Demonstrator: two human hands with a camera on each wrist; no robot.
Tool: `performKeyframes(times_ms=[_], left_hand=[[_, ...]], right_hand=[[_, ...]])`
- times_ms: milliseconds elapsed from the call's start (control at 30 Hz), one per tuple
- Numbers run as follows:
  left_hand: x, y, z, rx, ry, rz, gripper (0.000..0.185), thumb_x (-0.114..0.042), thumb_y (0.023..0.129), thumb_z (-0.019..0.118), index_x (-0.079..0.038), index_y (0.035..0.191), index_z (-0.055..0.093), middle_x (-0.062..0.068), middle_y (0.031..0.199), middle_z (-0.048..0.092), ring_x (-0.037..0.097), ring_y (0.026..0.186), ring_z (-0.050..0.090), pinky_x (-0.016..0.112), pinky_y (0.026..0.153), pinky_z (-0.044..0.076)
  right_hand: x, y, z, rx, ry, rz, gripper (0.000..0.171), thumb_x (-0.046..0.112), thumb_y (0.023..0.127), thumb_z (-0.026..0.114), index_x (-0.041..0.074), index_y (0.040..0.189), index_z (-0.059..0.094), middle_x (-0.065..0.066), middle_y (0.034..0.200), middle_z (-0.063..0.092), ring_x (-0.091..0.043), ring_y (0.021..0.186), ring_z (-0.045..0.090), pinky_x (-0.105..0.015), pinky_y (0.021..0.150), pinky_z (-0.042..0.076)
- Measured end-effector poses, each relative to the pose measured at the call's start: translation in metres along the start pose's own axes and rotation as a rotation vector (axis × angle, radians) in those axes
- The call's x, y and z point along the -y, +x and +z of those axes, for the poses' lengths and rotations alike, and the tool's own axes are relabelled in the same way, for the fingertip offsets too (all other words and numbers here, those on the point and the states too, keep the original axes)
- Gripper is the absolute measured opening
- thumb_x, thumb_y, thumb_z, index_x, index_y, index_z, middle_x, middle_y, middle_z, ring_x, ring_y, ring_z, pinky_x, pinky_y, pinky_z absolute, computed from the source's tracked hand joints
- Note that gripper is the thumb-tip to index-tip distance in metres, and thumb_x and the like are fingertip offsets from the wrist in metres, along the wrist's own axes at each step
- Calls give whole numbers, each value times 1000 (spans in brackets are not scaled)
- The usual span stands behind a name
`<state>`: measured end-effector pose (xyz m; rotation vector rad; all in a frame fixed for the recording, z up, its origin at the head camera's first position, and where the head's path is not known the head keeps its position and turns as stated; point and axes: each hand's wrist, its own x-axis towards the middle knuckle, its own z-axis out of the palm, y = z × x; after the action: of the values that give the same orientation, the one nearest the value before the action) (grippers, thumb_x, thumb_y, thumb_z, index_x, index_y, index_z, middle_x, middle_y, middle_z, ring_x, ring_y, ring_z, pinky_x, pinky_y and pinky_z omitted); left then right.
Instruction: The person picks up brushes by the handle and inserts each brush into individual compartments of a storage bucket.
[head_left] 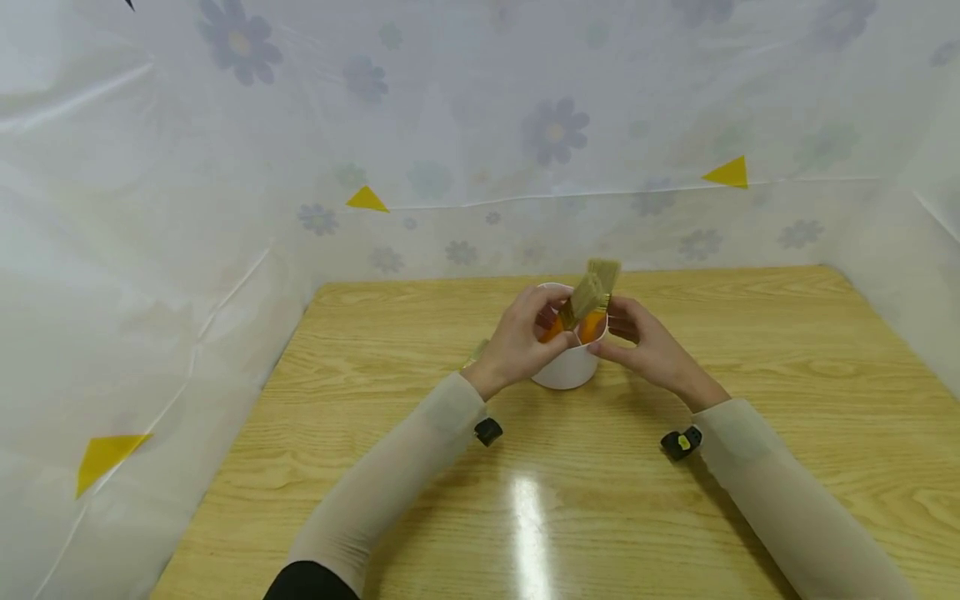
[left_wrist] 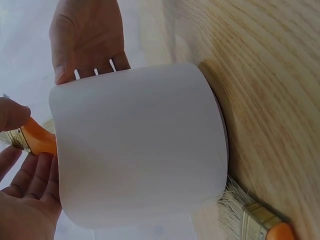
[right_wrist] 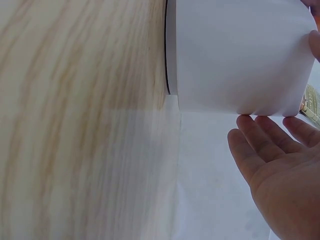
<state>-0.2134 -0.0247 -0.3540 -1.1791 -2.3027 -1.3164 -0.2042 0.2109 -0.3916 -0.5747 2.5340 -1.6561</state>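
White cup (head_left: 564, 367): upright on wooden table (head_left: 750, 400), centre-far. Two orange-handled brushes (head_left: 588, 298) stand in it, bristles up. Left hand (head_left: 517, 342): thumb and fingers pinch one brush's orange handle at the cup rim. Right hand (head_left: 651, 346): fingers straight, fingertips resting against the cup rim, gripping nothing. Third brush (left_wrist: 252, 216): flat on table, touching the cup's base.

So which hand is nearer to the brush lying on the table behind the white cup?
Left. The left hand is at the cup's left side, close to the loose brush lying there. The right hand is at the cup's opposite side, farther away.
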Motion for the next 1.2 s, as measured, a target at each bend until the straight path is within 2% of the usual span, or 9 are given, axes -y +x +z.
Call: performKeyframes(times_ms=[433,667,833,1100,1200], left_hand=[[1,-4,0,26,14,-25,45,-10,85,70,-8,126,52,3,105,53,15,92,56,21,79,51],[0,-6,2,33,10,-42,47,-7,84,69,-9,128,53,4,107,53,14,94,56,21,80,50],[0,-6,2,35,36,-1,48,-3,82,70,-9,127,54,5,104,51,16,91,54,22,78,50],[1,-6,4,31,58,25,47,-3,80,71,-9,124,55,6,101,50,18,87,52,21,76,49],[1,-5,5,32,61,43,46,-2,80,73,-9,122,57,8,100,51,21,87,51,25,76,50]], right_hand=[[4,0,0,10,8,-4,72,28,88,70,16,146,31,-7,144,38,-30,131,38,-52,108,29],[27,-6,0,19,5,17,72,23,89,69,7,146,29,-15,144,37,-35,131,37,-55,107,28],[39,-10,0,19,-3,23,70,22,89,68,5,146,30,-16,143,38,-36,131,38,-55,107,28],[40,-11,0,26,5,14,71,23,89,69,4,146,29,-15,144,36,-37,132,37,-55,107,28],[40,-11,0,25,8,1,70,20,89,68,4,145,30,-15,143,37,-35,131,37,-55,108,27]])
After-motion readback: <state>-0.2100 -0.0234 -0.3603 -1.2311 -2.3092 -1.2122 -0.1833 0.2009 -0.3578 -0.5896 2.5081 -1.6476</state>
